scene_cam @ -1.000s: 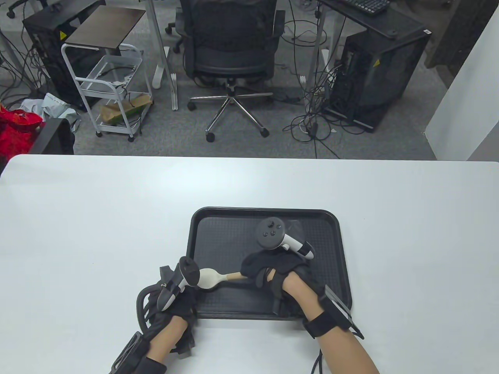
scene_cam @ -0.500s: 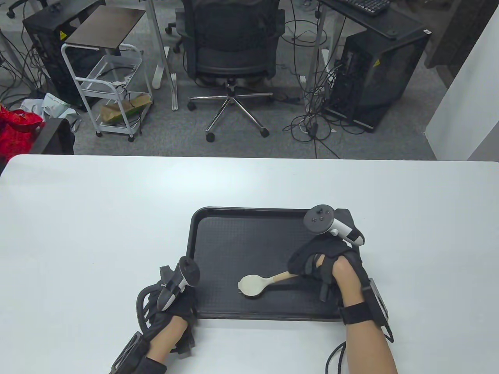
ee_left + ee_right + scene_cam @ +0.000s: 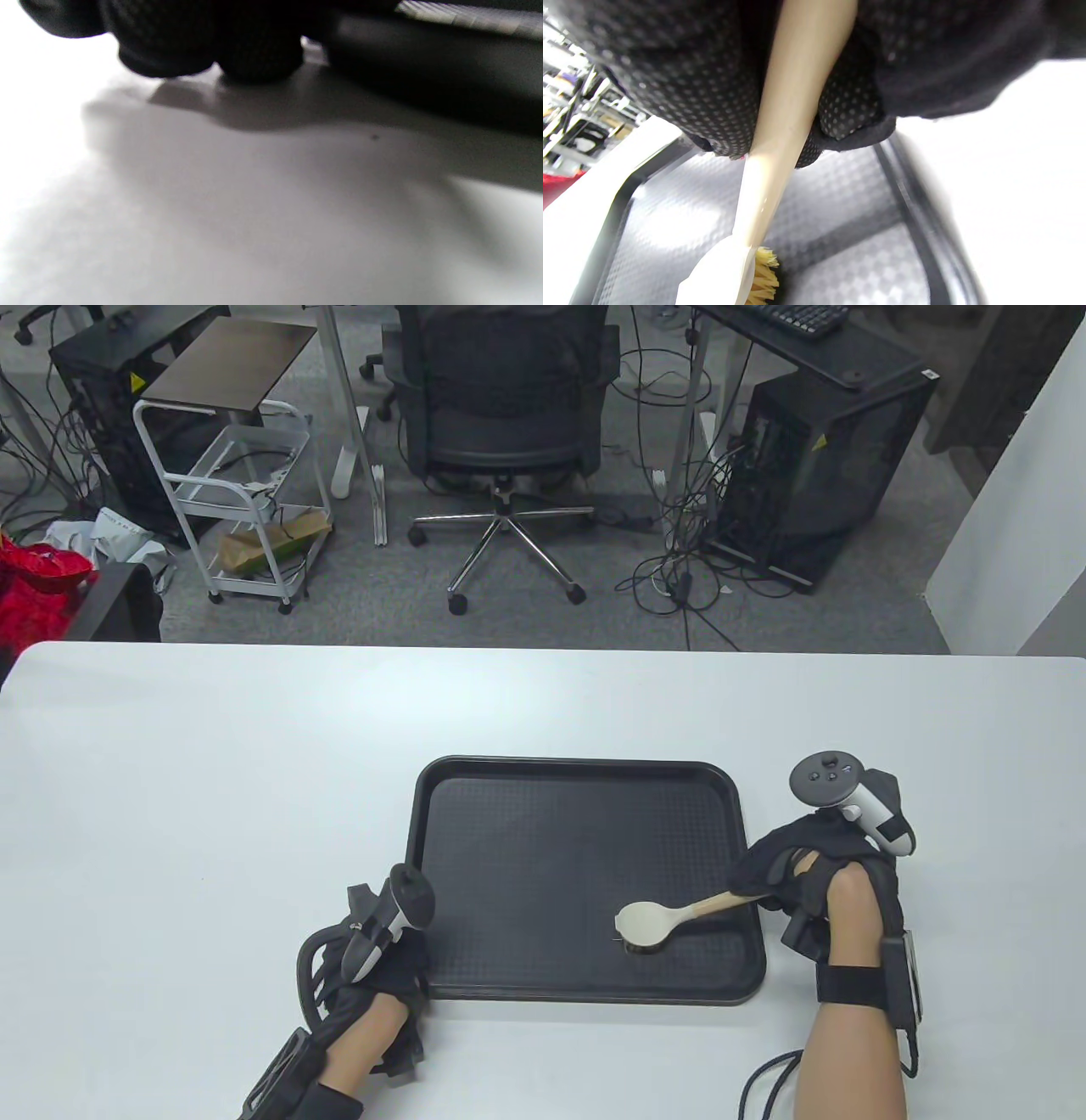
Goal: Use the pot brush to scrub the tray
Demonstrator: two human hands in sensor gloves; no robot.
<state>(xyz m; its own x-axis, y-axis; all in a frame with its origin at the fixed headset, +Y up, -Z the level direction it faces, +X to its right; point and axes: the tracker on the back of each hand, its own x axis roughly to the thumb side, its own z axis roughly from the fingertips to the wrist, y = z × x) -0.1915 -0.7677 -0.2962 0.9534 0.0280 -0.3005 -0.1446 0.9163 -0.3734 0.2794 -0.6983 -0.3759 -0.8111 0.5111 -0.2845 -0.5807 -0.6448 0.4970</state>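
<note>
Pot brush point(image 3: 649, 922): bristles down near tray point(image 3: 475, 976) right edge; right hand point(image 3: 806, 874) grips handle. Left hand point(image 3: 386, 976) at tray's near-left corner, finger state unclear. Advice: firm, overlapping strokes.

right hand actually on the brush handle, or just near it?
Touching. The right wrist view shows the right hand's fingers curled round the pot brush handle with no gap; the table view agrees.

An office: a mesh swivel chair point(image 3: 501, 398), computer towers point(image 3: 819, 475), tangled floor cables point(image 3: 679, 577) and desks.
</note>
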